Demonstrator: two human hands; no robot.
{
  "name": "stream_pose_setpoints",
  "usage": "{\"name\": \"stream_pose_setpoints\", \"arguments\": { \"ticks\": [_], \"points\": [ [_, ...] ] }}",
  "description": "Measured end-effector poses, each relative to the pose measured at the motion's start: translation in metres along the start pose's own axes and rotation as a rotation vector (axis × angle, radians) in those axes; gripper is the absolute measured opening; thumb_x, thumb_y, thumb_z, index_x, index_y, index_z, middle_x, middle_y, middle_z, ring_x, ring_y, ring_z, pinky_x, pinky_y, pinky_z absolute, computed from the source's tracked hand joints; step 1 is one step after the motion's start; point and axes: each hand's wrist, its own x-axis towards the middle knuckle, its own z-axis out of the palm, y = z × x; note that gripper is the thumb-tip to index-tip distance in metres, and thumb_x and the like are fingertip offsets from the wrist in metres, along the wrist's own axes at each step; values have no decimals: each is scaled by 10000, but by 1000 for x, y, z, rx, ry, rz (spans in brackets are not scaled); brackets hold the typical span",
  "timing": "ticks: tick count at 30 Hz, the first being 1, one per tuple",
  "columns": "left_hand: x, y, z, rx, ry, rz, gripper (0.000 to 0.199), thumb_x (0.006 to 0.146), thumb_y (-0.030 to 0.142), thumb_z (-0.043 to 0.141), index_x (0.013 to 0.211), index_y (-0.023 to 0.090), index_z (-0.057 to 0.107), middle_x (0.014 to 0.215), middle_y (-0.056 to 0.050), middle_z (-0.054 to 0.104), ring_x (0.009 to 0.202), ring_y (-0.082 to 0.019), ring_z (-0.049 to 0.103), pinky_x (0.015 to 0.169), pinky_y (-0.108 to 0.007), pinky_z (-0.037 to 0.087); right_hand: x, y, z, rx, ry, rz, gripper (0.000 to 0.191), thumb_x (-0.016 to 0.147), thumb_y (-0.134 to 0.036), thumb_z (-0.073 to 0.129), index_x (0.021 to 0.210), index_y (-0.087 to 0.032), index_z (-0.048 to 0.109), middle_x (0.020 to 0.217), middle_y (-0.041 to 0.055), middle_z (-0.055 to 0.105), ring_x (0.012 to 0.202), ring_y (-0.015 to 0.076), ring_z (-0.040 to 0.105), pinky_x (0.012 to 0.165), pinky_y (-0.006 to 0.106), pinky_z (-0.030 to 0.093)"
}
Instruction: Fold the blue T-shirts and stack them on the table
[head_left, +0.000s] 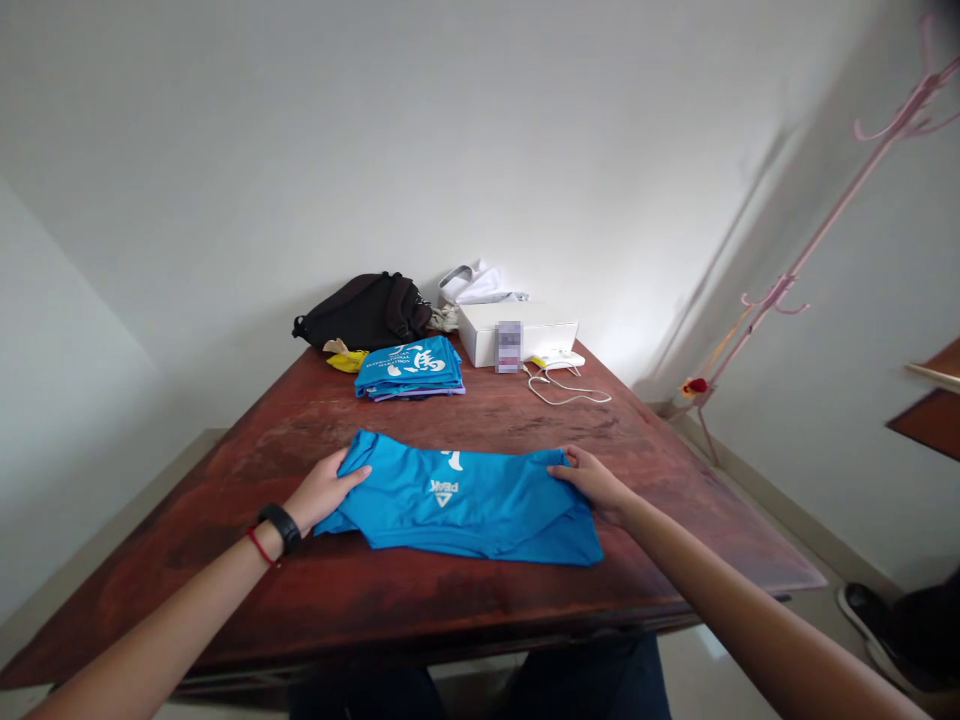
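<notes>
A blue T-shirt [487, 500] lies partly folded across the near half of the table, its white PEAK logo upside down to me. My left hand [326, 488] pinches its left end, thumb on top and fingers tucked underneath. At the opposite end, my right hand [592, 482] grips the far right corner in the same way. The cloth between the hands is fairly flat, with creases, and a lower layer shows along the near right edge. Fingers of both hands are partly hidden by the fabric.
On the reddish-brown table [300, 590], a stack of folded shirts [411, 368] sits beyond my hands. Behind are a black backpack [360, 310], a white box [480, 335], a white cable [570, 395] and a yellow item [346, 361]. A pink coat rack [817, 235] stands right.
</notes>
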Motion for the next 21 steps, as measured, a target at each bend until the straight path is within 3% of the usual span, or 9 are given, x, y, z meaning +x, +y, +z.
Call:
{"name": "stream_pose_setpoints", "arguments": {
  "ticks": [4,7,9,12,14,18,21],
  "points": [
    [16,13,-6,181,-23,102,739,657,668,788,1187,160,704,1220,-101,726,1164,-366,652,1055,-483,483,7,10,-2,-72,22,-69,391,691,-355,811,993,-222,601,892,40,749,808,247,723,733,394,616],
    [23,44,1,372,-24,263,715,741,645,707,1272,166,684,1322,-90,672,1266,-364,583,1126,-463,408,6,9,-3,-67,19,-81,377,712,-365,793,1005,-233,597,923,43,748,836,257,722,752,403,614],
    [27,69,16,534,-31,386,701,812,564,647,1389,168,606,1426,-88,591,1333,-350,525,1161,-449,362,5,10,-3,-75,30,-87,368,721,-371,784,1006,-238,594,943,46,749,863,265,721,772,411,611],
    [32,103,55,734,-131,574,673,869,375,598,1504,187,479,1503,-88,512,1375,-328,485,1176,-431,342,6,12,-2,-93,52,-94,366,733,-374,773,1015,-237,585,962,49,745,895,269,715,783,407,605],
    [33,120,89,835,-199,654,686,876,262,582,1539,187,422,1420,-131,593,1299,-339,562,1119,-446,405,6,13,-1,-78,51,-101,355,738,-368,766,1010,-237,578,952,39,736,887,256,708,772,388,600],
    [26,142,165,1023,-285,704,701,898,145,557,1568,168,351,1070,-208,748,927,-334,740,882,-436,523,5,13,0,-107,92,-126,314,741,-363,754,972,-229,588,870,14,709,812,222,682,707,336,577],
    [12,146,217,1097,-319,688,625,938,137,526,1547,140,384,1035,-255,734,911,-344,740,835,-444,510,4,12,0,-108,115,-136,298,741,-352,735,974,-216,607,862,19,712,814,226,671,691,326,560]
  ]
}}
